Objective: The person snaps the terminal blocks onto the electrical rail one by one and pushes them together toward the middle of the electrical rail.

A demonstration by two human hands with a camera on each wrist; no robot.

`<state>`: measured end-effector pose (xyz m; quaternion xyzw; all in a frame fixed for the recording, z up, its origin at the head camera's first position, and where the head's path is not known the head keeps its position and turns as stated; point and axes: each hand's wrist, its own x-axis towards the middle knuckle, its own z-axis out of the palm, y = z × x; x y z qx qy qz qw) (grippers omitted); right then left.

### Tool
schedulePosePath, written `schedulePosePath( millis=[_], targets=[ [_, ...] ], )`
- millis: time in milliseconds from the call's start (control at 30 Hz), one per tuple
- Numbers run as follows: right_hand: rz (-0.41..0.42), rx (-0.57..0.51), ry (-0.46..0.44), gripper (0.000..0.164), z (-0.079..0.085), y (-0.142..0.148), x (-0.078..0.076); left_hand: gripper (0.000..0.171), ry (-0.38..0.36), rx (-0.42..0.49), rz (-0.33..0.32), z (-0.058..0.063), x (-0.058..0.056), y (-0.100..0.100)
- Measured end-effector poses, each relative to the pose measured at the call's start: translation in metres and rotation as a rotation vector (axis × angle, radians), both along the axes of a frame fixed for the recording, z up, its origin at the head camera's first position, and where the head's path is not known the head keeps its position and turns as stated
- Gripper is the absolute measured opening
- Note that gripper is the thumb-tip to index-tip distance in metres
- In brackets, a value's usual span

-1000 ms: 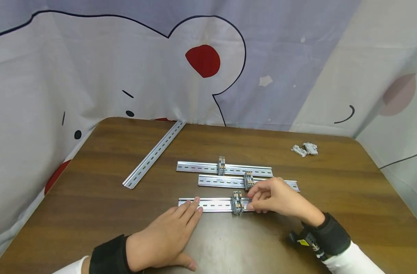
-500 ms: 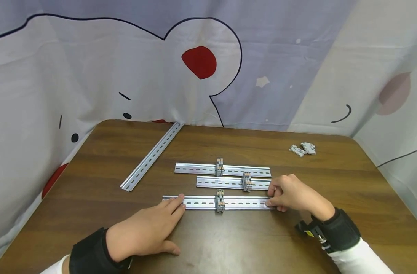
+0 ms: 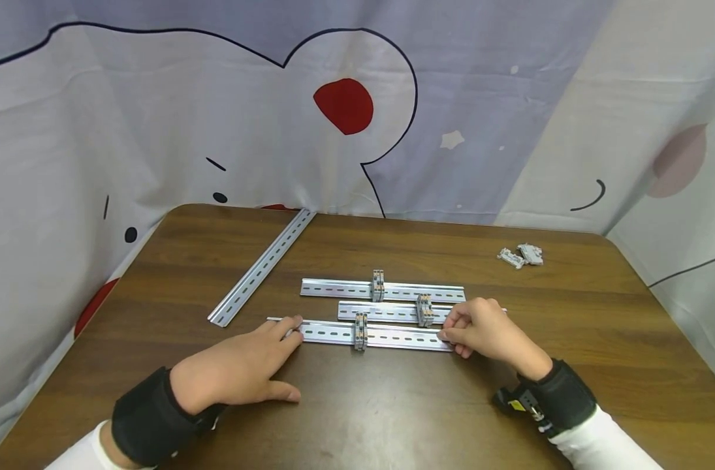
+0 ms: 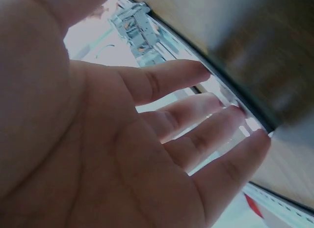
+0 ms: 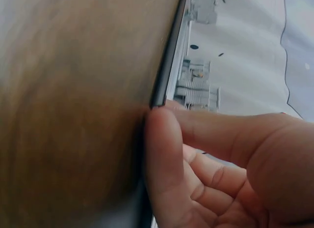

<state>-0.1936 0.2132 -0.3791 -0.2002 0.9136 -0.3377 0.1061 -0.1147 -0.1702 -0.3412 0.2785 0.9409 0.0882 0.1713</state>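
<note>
A metal DIN rail point(image 3: 401, 337) lies nearest me, slightly slanted, its right end closer to me than its left. Grey terminal blocks point(image 3: 360, 331) with orange spots sit clipped near its middle. My left hand point(image 3: 239, 365) lays its straight, spread fingers on the rail's left end; the left wrist view shows their tips along the rail's edge. With thumb and fingers, my right hand point(image 3: 489, 333) pinches the right end, which those fingers partly hide. Just behind, a second DIN rail point(image 3: 386, 312) carries its own terminal blocks point(image 3: 424, 310), its right part covered by my right hand.
Farther back is a third DIN rail point(image 3: 333, 288) with terminal blocks point(image 3: 378, 286). A bare DIN rail point(image 3: 263, 267) lies diagonally at the left, reaching the table's far edge. Two small light-grey pieces point(image 3: 530, 254) lie at the back right. A printed curtain point(image 3: 245, 117) hangs behind the table.
The front rail has slid left and away from me, now slanted and close to the second rail. My left hand moved left with it; my right hand went to its right end.
</note>
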Motion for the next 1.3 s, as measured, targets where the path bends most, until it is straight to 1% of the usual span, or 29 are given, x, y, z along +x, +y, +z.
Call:
schedulePosePath(
  millis=[167, 233, 467, 633, 833, 933, 1000, 1100, 1167, 1233, 1300],
  targets=[
    [-0.026, 0.018, 0.001, 0.012, -0.002, -0.003, -0.002, 0.078, 0.026, 0.053, -0.011, -0.003, -0.007, -0.007],
    [-0.023, 0.016, 0.002, 0.012, -0.002, -0.003, -0.003, 0.078, 0.031, 0.065, -0.008, -0.004, -0.011, -0.008],
    [-0.038, -0.005, -0.007, 0.014, -0.003, -0.004, -0.011, 0.084, -0.002, 0.088, 0.018, -0.010, -0.021, -0.014],
    [-0.053, -0.015, -0.021, 0.013, -0.001, -0.005, -0.017, 0.085, -0.003, 0.115, 0.006, -0.015, -0.027, -0.017],
    [-0.068, -0.014, -0.027, 0.012, -0.001, -0.004, -0.020, 0.084, 0.015, 0.144, -0.016, -0.019, -0.030, -0.018],
    [-0.079, 0.004, -0.032, 0.012, -0.002, -0.003, -0.019, 0.084, 0.008, 0.170, -0.022, -0.020, -0.031, -0.019],
    [-0.080, 0.018, -0.020, 0.012, 0.000, -0.002, -0.018, 0.086, -0.006, 0.201, -0.020, -0.020, -0.033, -0.020],
    [-0.070, 0.039, 0.018, 0.010, 0.006, 0.000, -0.017, 0.088, 0.015, 0.236, 0.012, -0.017, -0.035, -0.024],
    [-0.068, 0.048, 0.041, 0.009, 0.013, 0.001, -0.018, 0.086, 0.070, 0.236, 0.057, -0.010, -0.035, -0.032],
    [-0.074, 0.049, 0.059, 0.008, 0.021, 0.000, -0.020, 0.081, 0.149, 0.202, 0.118, -0.004, -0.034, -0.042],
    [-0.088, 0.037, 0.083, 0.008, 0.030, -0.004, -0.023, 0.076, 0.215, 0.166, 0.197, 0.000, -0.032, -0.054]
  ],
)
